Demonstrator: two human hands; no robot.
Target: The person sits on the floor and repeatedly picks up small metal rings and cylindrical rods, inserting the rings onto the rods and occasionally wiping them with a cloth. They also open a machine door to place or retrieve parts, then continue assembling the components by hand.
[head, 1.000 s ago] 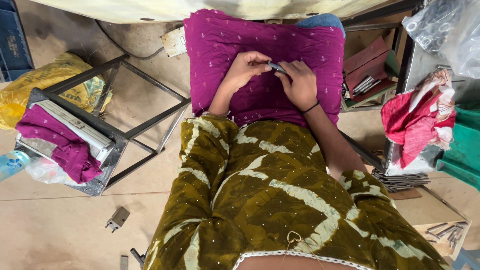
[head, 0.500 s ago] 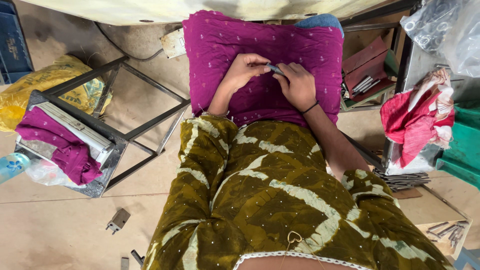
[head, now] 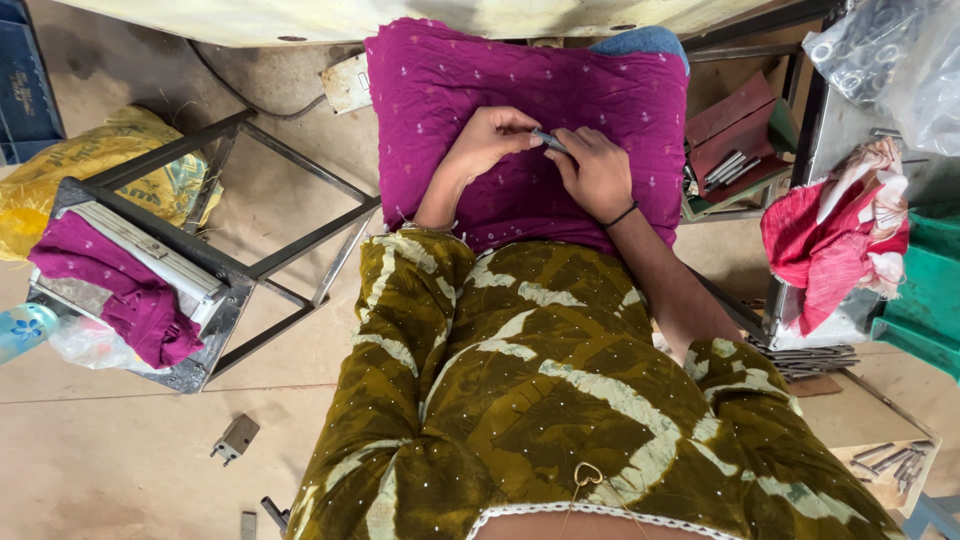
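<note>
A small dark metal piece (head: 548, 140) is held between both hands over a magenta cloth (head: 520, 90) that covers the lap, near the top middle of the view. The left hand (head: 492, 138) is curled, its fingertips pinching one end of the piece. The right hand (head: 598, 170) is also curled, with its fingers closed on the other end; a thin black band is worn at that wrist. The piece is too small for its exact kind to be told, though it may be a short rod or bolt. Both forearms are rested on the cloth, and an olive patterned garment (head: 560, 400) fills the lower view. To the left, a metal stool frame (head: 250, 250) is seen on the floor with a magenta rag (head: 130, 300) draped over it, beside a yellow bag (head: 90, 170). To the right, a red cloth (head: 835, 235) is hung near a tray of metal rods (head: 735, 168).
</note>
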